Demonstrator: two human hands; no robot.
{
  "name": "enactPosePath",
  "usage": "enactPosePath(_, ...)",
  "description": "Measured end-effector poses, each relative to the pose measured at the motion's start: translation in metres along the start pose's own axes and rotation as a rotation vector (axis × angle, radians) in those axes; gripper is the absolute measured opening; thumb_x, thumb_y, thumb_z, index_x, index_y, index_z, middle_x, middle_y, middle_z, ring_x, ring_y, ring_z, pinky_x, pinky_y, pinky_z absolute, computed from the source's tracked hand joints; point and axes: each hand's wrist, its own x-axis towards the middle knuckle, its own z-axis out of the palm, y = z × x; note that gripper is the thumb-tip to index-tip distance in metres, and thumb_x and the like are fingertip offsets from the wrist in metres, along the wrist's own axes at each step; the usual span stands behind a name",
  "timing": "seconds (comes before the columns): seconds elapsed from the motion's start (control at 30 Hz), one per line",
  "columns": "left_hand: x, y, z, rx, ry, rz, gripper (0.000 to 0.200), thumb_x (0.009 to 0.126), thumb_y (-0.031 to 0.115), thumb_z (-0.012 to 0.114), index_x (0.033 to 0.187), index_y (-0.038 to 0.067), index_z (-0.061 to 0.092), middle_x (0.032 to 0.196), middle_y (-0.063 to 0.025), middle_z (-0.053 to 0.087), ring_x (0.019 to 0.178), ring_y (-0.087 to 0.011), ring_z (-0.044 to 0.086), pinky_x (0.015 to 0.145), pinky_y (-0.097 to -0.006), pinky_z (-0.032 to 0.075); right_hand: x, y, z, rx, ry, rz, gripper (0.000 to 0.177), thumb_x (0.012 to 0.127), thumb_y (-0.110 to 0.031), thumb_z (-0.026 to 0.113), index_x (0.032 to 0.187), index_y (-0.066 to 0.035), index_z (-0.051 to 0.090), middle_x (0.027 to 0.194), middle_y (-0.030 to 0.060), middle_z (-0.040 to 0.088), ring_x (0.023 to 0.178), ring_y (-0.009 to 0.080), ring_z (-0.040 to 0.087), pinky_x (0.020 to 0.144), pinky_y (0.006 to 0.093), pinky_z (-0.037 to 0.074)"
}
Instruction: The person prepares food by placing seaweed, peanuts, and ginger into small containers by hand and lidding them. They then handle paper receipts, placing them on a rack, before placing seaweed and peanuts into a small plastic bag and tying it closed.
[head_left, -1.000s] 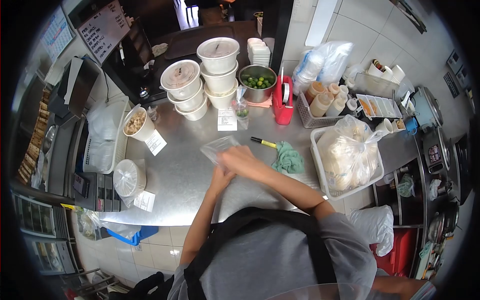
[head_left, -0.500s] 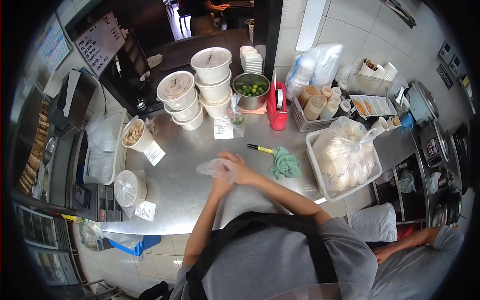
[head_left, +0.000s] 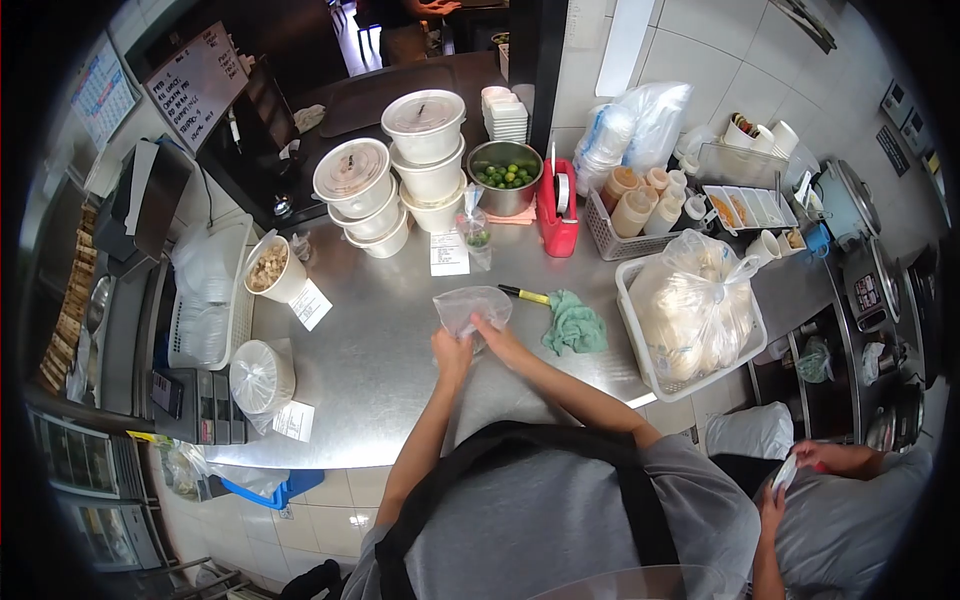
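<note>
A clear plastic bag [head_left: 470, 303] is spread between my hands above the steel counter [head_left: 370, 400]. My left hand [head_left: 452, 350] is closed on its lower left edge. My right hand [head_left: 490, 335] pinches its lower right side. Just beyond the bag on the right lie a black and yellow marker [head_left: 524, 294] and a green cloth [head_left: 575, 325]. A paper slip [head_left: 449, 254] and a small knotted bag with green contents [head_left: 476, 236] are farther back.
Stacked white tubs [head_left: 424, 128], a pot of green limes [head_left: 505, 178] and a red tape dispenser [head_left: 558, 212] stand behind. A white basket with a large bag [head_left: 695, 305] is right; open tub [head_left: 273, 268] left. A co-worker's hands [head_left: 790, 475] show lower right.
My hands have come apart, and the bag, earlier bunched at my left hand, is now spread upright between them. The co-worker's hands have risen into view with a small white item.
</note>
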Motion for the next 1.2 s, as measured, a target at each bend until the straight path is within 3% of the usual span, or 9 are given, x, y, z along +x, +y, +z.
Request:
enactPosePath(0.13,-0.002,-0.001,-0.001,-0.027,-0.033,0.102,0.021,0.065,0.009,0.057,0.081,-0.002,0.062,0.072,-0.0191,0.062,0.066,-0.038,0.061,0.059,-0.0403,0.047,-0.01,0.058,0.006,-0.239,-0.05,-0.127,0.068,0.086,-0.043,0.057,0.13,0.003,0.035,0.123,0.0106,0.049,0.112,0.0197,0.046,0.095,0.0304,0.037)
enactPosePath(0.33,-0.004,-0.016,-0.002,-0.103,-0.105,0.26,0.021,0.068,0.011,0.056,0.084,-0.001,0.062,0.077,-0.0176,0.062,0.071,-0.0337,0.061,0.063,-0.039,0.047,-0.003,-0.006,-0.008,-0.231,-0.383,-0.013,0.084,0.076,-0.039,0.068,0.139,-0.006,0.024,0.136,0.014,0.036,0.128,0.0213,0.031,0.103,0.0364,0.028)
enactPosePath(0.5,0.001,0.003,-0.01,0.118,-0.232,0.042,0.023,0.077,0.016,0.058,0.092,-0.001,0.061,0.085,-0.0144,0.064,0.079,-0.0263,0.062,0.069,-0.0345,0.047,0.013,-0.012,0.0,-0.758,-0.075,-0.408,0.063,0.079,-0.025,0.061,0.136,-0.012,0.035,0.136,0.0133,0.037,0.13,0.0218,0.029,0.105,0.0416,0.023)
enactPosePath(0.6,0.001,0.006,0.006,-0.094,0.132,0.251,0.021,0.072,0.021,0.062,0.08,0.001,0.064,0.072,-0.0197,0.062,0.068,-0.0395,0.06,0.058,-0.0436,0.047,0.014,-0.004,0.021,-1.06,0.062,-0.696,0.045,0.081,-0.019,0.053,0.125,-0.011,0.048,0.126,0.0158,0.044,0.123,0.0261,0.034,0.101,0.0445,0.026)
enactPosePath(0.8,0.004,0.005,-0.022,0.221,-0.323,-0.192,0.021,0.076,0.02,0.06,0.09,0.004,0.063,0.093,-0.0201,0.063,0.092,-0.0353,0.058,0.076,-0.0424,0.045,-0.023,-0.08,0.032,-0.999,-0.053,-0.426,0.022,0.089,-0.02,0.045,0.098,-0.003,0.056,0.096,0.0122,0.052,0.084,0.027,0.051,0.072,0.0361,0.041)
enactPosePath(0.9,0.005,-0.007,-0.013,0.233,-0.174,0.17,0.021,0.076,0.018,0.061,0.093,0.006,0.062,0.102,-0.0176,0.059,0.104,-0.0321,0.051,0.088,-0.0413,0.038,-0.014,-0.085,0.017,-0.322,-0.369,0.117,0.021,0.086,-0.018,0.05,0.1,-0.002,0.052,0.084,0.0118,0.055,0.067,0.0303,0.053,0.063,0.0328,0.043)
enactPosePath(1.0,0.003,0.021,-0.019,0.429,-0.082,0.411,0.02,0.075,0.018,0.063,0.091,0.007,0.062,0.095,-0.0126,0.056,0.098,-0.0308,0.048,0.088,-0.0428,0.034,-0.021,-0.095,0.015,-0.483,-0.22,-0.277,0.031,0.083,-0.015,0.055,0.111,-0.005,0.045,0.079,0.0163,0.059,0.062,0.0371,0.056,0.059,0.0377,0.046)
enactPosePath(1.1,0.003,0.04,-0.034,0.602,-0.186,0.41,0.018,0.073,0.02,0.067,0.088,0.01,0.064,0.088,-0.0061,0.052,0.09,-0.0255,0.046,0.085,-0.0411,0.031,-0.02,-0.082,-0.002,-1.104,-0.25,-0.377,0.05,0.081,-0.014,0.059,0.124,-0.007,0.035,0.092,0.0215,0.061,0.083,0.0414,0.059,0.066,0.0458,0.048)
enactPosePath(1.2,0.005,0.044,-0.057,0.508,-0.332,0.435,0.022,0.066,0.025,0.073,0.081,0.01,0.066,0.083,-0.0037,0.052,0.085,-0.0229,0.047,0.075,-0.038,0.03,-0.031,-0.091,-0.011,-1.243,-0.187,-0.328,0.056,0.082,-0.014,0.057,0.13,-0.013,0.028,0.097,0.0234,0.06,0.088,0.0422,0.058,0.071,0.0464,0.047)
